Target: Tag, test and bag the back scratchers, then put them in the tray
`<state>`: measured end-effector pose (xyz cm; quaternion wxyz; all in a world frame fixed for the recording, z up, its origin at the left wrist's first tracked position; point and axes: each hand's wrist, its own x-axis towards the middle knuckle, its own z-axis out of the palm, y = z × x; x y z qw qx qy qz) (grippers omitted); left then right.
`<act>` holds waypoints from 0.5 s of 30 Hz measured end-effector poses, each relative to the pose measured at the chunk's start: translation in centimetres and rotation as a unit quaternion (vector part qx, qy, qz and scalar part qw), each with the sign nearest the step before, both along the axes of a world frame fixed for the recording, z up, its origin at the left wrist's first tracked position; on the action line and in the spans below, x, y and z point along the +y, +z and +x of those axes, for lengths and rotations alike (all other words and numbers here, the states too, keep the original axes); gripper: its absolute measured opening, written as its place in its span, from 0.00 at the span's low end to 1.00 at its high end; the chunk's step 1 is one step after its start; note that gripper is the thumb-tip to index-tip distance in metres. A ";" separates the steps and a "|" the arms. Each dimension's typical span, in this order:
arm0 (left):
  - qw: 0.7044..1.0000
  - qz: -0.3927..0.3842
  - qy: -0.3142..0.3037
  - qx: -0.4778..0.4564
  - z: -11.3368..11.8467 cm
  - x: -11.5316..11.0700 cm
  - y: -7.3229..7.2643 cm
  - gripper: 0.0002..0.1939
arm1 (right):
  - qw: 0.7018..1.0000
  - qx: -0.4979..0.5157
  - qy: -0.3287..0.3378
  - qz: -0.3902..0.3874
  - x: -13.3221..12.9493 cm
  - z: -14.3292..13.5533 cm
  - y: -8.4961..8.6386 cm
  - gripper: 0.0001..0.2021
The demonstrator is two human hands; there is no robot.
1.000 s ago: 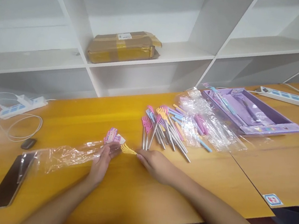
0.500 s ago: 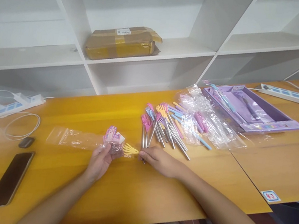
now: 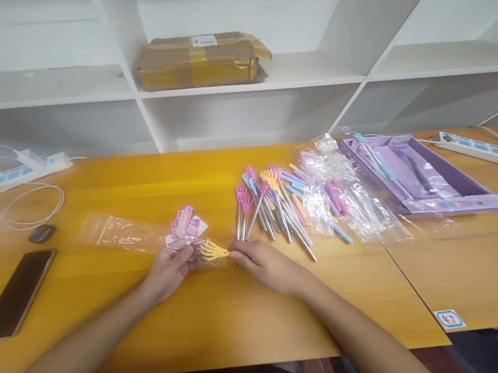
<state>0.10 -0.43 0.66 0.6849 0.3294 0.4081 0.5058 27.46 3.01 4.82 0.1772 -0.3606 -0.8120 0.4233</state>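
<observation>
My left hand is closed on the edge of a clear plastic bag, which stretches out to the left over the table. Pink-and-white printed cards lie just beyond its fingertips. My right hand pinches a back scratcher with a yellow hand-shaped head. That head points left, at the bag's right end; whether it is inside the plastic I cannot tell. Behind my right hand lies a pile of back scratchers with pink, blue and orange heads and metal rods.
Coloured handle tubes and clear bags lie beside a purple box. A phone, a small dark case and a power strip are at left. A taped carton rests on the shelf.
The yellow head has shifted slightly left, closer to my left hand and over the bag's end. My left hand still grips the bag, a little lower relative to the printed cards.
</observation>
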 end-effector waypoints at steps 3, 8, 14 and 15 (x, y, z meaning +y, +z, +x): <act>0.998 0.016 -0.009 0.057 -0.1 -0.1 -0.6 0.21 | 1.000 0.001 -0.006 -0.024 0.0 -0.1 -0.1 0.18; 0.991 0.048 -0.053 0.112 -0.1 -0.5 -1.8 0.20 | 0.998 -0.001 -0.024 -0.062 -0.6 -0.6 -0.4 0.24; 0.992 -0.015 -0.026 0.121 0.4 -1.2 -2.9 0.18 | 0.996 0.017 -0.041 -0.077 -1.4 -1.2 -0.4 0.30; 0.994 -0.017 -0.007 0.105 0.4 -1.1 -2.6 0.19 | 0.996 0.016 -0.042 -0.074 -1.3 -1.1 -0.4 0.30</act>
